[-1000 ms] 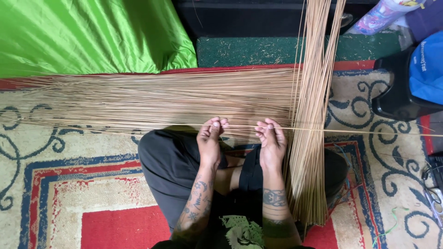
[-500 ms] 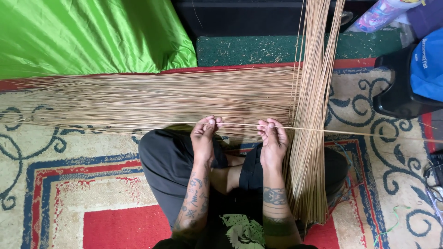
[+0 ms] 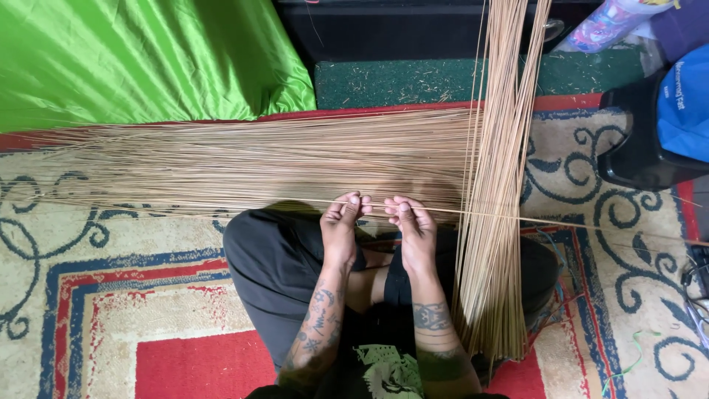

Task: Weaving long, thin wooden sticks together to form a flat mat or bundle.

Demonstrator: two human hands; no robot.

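Note:
I sit cross-legged on a patterned carpet [image 3: 133, 295]. My left hand [image 3: 341, 225] and my right hand [image 3: 412, 227] both pinch one long thin tan stick [image 3: 561, 222] that runs sideways in front of my knees. The two hands are close together, fingertips up. Behind the stick lies a wide flat layer of many similar sticks [image 3: 258, 159], laid left to right. A second bundle of sticks [image 3: 498, 177] stands crossing it, running from the top of the view down to my right knee.
A bright green cloth [image 3: 133, 59] covers the far left. A dark green mat [image 3: 413, 77] lies beyond the sticks. A black stool [image 3: 635, 155] with a blue cap [image 3: 683, 103] stands at the right. Thin wires [image 3: 694, 295] lie at the right edge.
My right hand has slid left along the single stick, closer to my left hand. My left hand has shifted slightly right and down.

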